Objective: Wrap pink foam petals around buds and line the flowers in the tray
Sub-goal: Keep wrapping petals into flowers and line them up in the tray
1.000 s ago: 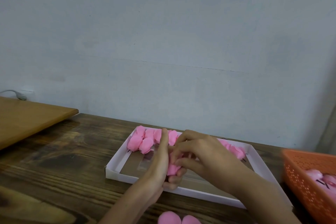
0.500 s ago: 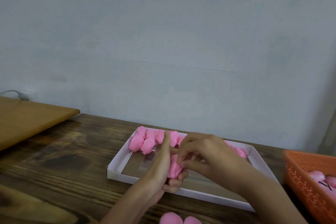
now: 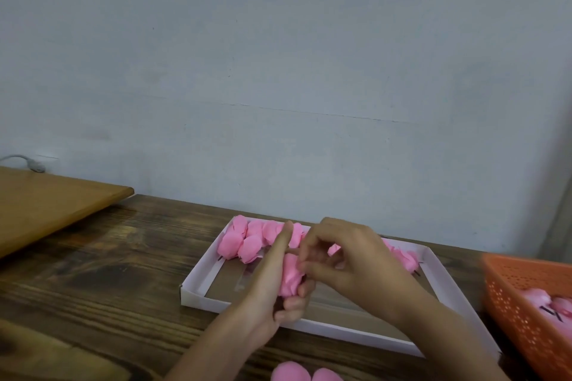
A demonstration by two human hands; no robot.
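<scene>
Holding the flower up over the tray right now, so it isn't lying in there yet. The left hand is cupping it from the left. Its lower fingers are curling round the flower's near end and its forefinger is stretching straight along it toward the far side. The right hand is coming at it from the right with bent fingers, the tips pinching at the flower's right edge. I'm guessing it's pressing a petal down round the bud, but the bud is hiding under the foam, so I can't tell how far along the wrap is.

The bit that matters is that the flower's long axis is running near to far, leaning a little. The row along the tray's far wall is lying much the same way, heads far and stems pointing near. So I'm thinking it's only needing a short push away and down, with hardly any turning. The left hand is carrying it, so I'm betting on that one for the placing. The hands are covering the middle of the row, so the next free spot isn't showing.

Loose petals are sitting at the near edge, and more pink pieces are lying in the basket off right.
</scene>
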